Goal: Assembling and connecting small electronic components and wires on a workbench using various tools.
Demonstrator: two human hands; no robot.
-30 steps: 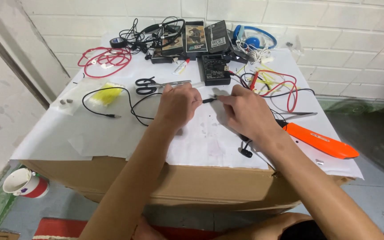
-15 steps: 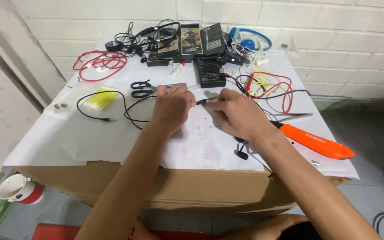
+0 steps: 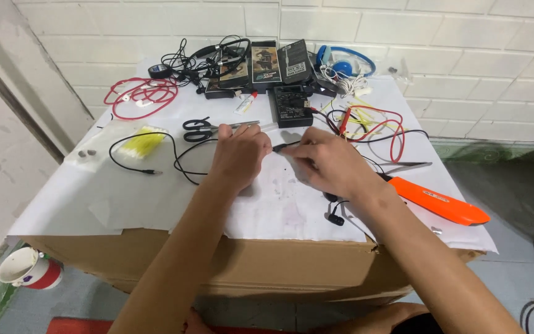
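My left hand and my right hand meet over the middle of the white paper-covered box top. Between their fingertips they pinch a small black piece on a thin black cable. That cable runs left from my left hand, loops round, and ends in a plug near a yellow bundle. A black earbud lies on the paper below my right wrist. What exactly sits inside my fingers is hidden.
Black-handled scissors lie just beyond my left hand. A black multimeter with red and yellow leads sits behind. An orange tool lies at the right edge. Red cable, boxes and blue headphones line the back wall. A cup stands on the floor.
Both hands stay together on the black cable piece. The view has shifted slightly; the hands have barely moved on the paper.
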